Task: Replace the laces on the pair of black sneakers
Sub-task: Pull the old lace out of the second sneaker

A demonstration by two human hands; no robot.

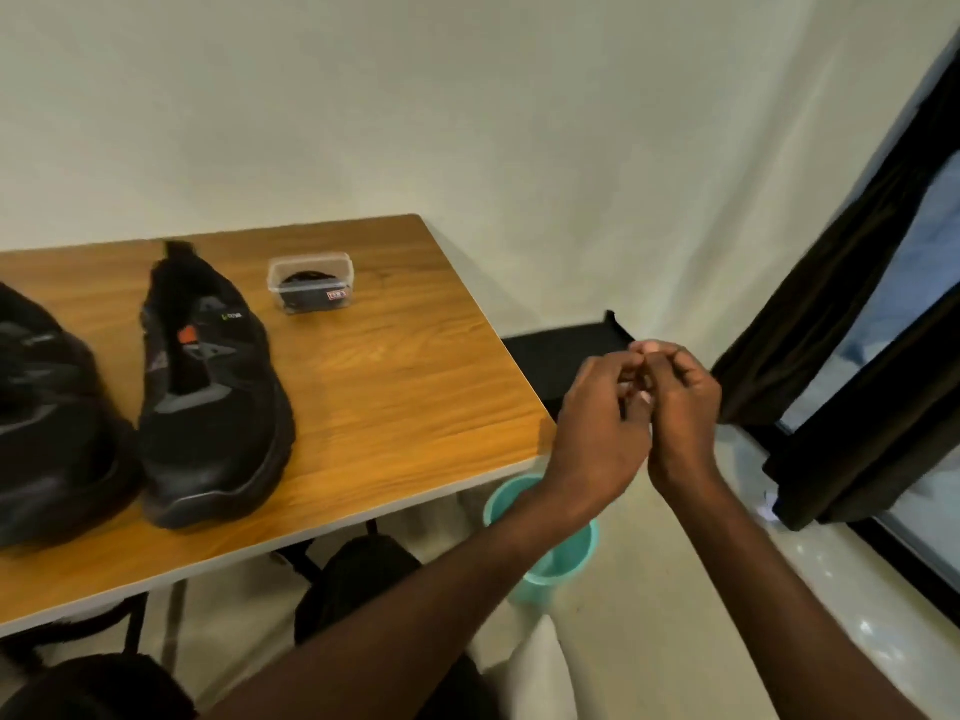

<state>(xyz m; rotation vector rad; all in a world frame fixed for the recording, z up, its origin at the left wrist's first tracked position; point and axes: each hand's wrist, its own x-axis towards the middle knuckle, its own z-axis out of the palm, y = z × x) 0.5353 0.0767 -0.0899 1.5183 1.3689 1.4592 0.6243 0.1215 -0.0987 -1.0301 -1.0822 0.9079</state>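
Off the table's right edge, above a teal bin (563,556), the left hand (602,423) and right hand (683,413) meet, fingers curled together; whether they hold anything, I cannot tell. Two black sneakers (213,392) lie on the table (415,387). Beyond them stands a clear box (310,283) with dark contents.

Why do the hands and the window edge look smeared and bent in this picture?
In the head view, the left hand and right hand are motion-blurred; the wide-angle lens bows the table edge and tilts the window frame; light is soft, with mild sheen on the right sneaker.
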